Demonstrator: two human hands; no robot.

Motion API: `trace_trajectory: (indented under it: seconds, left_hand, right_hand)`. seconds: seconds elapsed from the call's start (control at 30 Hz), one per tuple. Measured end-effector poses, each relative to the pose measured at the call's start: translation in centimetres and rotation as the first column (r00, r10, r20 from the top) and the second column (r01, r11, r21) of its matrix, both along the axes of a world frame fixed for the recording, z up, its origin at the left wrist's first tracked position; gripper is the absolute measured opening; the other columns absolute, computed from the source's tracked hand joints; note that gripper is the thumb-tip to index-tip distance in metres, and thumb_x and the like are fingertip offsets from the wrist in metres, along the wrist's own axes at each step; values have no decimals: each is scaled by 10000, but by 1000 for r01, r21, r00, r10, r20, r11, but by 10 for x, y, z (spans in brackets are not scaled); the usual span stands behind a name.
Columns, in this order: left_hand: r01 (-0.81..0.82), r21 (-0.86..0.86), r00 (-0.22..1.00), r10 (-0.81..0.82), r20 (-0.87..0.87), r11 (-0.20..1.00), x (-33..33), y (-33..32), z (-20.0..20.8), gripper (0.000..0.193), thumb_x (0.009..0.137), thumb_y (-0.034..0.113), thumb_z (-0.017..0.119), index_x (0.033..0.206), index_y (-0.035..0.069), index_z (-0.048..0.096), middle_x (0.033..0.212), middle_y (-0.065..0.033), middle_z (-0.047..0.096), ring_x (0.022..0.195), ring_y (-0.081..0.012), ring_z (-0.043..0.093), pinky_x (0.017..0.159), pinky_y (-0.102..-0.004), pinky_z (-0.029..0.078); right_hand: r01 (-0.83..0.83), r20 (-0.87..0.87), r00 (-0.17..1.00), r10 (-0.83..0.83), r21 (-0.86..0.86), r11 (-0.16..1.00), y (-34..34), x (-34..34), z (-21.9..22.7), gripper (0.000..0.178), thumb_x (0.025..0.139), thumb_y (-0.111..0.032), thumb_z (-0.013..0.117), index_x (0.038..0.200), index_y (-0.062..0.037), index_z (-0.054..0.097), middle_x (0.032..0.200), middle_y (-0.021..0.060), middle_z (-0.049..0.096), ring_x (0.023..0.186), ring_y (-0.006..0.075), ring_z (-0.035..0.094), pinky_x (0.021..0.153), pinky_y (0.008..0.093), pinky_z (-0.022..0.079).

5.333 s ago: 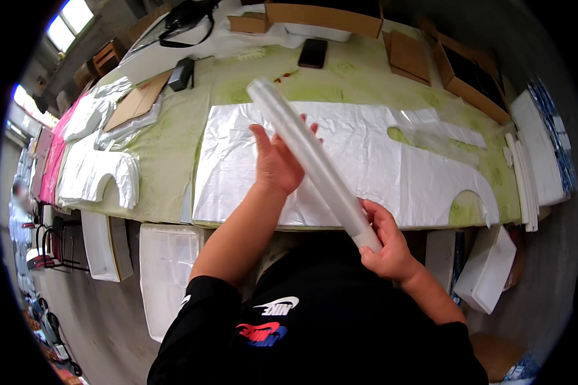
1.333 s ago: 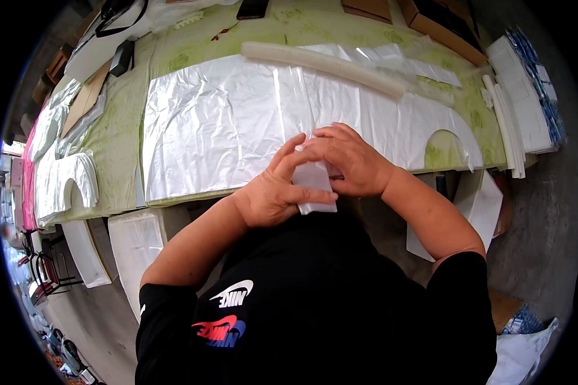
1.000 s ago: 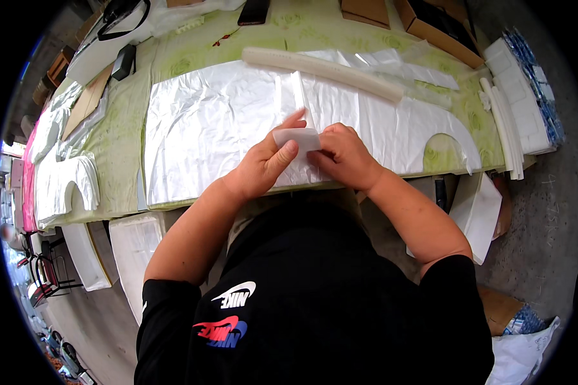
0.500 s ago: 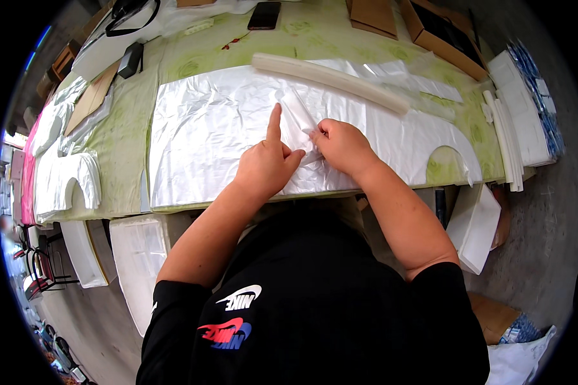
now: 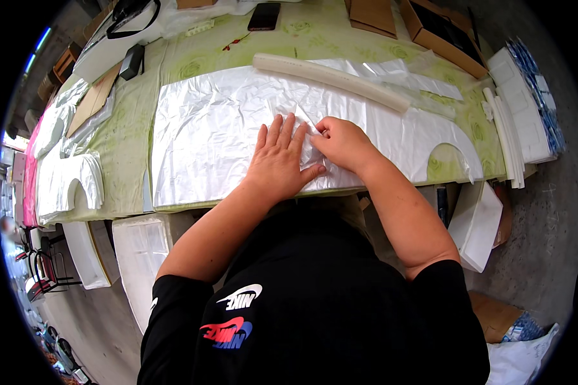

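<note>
White plastic bags point(image 5: 199, 135) lie flat on the table in front of me, with a curved handle cut-out at the right end. My left hand point(image 5: 279, 154) rests palm down on the bags, its fingers stretched out and thumb apart. Just right of it, my right hand point(image 5: 341, 142) is closed, thumb and forefinger pinching a fold of the white plastic bag at its middle. The pinched edge is partly hidden by the fingers. Beyond both hands, a long cream-coloured tube point(image 5: 331, 80) lies slantwise across the bags.
A green patterned cloth point(image 5: 218, 48) covers the table. A dark phone point(image 5: 264, 17) and cardboard boxes point(image 5: 440, 45) sit at the far side. More folded white bags point(image 5: 70, 183) lie at left. White rolls point(image 5: 504, 138) stand near the right edge.
My left hand has gone from a pointing finger to a flat, spread palm on the bags. The raised fold has been laid flatter. My right hand keeps its pinch, almost in place.
</note>
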State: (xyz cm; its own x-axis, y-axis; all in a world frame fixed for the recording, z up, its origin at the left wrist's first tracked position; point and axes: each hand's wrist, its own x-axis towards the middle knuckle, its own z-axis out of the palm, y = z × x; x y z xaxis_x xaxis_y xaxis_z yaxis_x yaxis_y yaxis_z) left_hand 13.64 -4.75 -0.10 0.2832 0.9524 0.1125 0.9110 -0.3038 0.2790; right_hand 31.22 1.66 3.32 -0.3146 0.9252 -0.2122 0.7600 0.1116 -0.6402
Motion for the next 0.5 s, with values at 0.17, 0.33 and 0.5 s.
trace_trajectory:
  seconds: [0.17, 0.33, 0.5]
  left_hand:
    - [171, -29, 985, -171, -4, 985, -8, -11, 9, 914, 879, 590, 665, 1566, 64, 369, 1653, -153, 318, 1555, -339, 232, 1254, -586, 134]
    - [396, -32, 915, -398, -69, 918, -9, -39, 13, 692, 843, 134, 670, 1509, 126, 484, 1604, -52, 435, 1514, -254, 355, 1236, -600, 192]
    - [443, 46, 896, -443, 2, 896, -6, -45, 11, 651, 807, 10, 601, 1443, 143, 566, 1568, -36, 480, 1487, -248, 401, 1228, -600, 221]
  right_hand:
    - [37, -221, 972, -77, -181, 983, -35, 23, -3, 435, 864, -191, 677, 1255, -12, 610, 864, 123, 725, 810, 263, 696, 748, 376, 539]
    - [-38, -433, 894, -113, -324, 945, -105, 52, 4, 431, 899, -83, 660, 1290, 18, 509, 744, 65, 666, 686, 128, 606, 666, 298, 483]
    - [-41, -243, 945, 221, 579, 814, -114, 69, -4, 418, 768, 30, 665, 1175, -64, 663, 1189, 101, 673, 1077, 339, 612, 924, 424, 510]
